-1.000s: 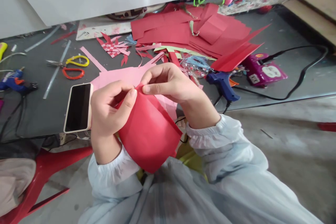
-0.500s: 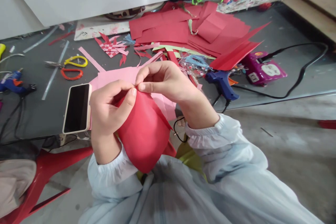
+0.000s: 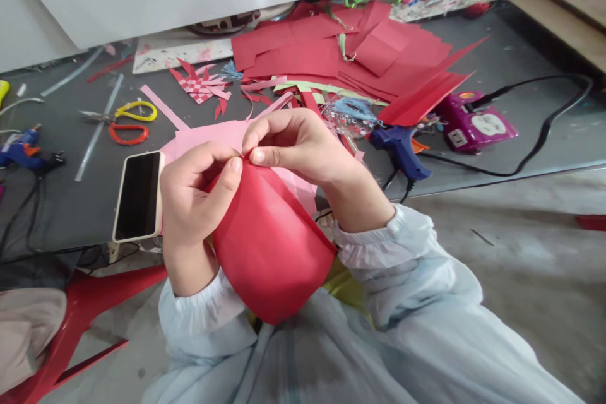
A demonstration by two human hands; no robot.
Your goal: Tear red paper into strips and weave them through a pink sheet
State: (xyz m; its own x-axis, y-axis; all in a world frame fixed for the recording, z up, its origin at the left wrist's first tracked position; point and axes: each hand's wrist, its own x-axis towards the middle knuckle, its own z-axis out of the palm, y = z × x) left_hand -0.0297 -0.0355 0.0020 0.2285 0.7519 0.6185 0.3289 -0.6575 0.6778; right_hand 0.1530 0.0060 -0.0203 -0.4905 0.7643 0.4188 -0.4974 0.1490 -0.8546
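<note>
Both of my hands pinch the top edge of a red paper sheet that bulges down toward my lap. My left hand grips it from the left with thumb on top and fingers curled behind. My right hand pinches the same edge from the right, thumb and forefinger pressed together. The two pinches almost touch. Under the hands lies a pink sheet on the dark table.
A phone lies left of my left hand. Yellow and orange scissors, a blue glue gun, a purple power strip with black cable, a red paper pile and a woven paper piece crowd the table. Red chair at left.
The red sheet's lower part has bulged out and spread wider to the right. My hands have stayed pinched at its top edge, shifting slightly left.
</note>
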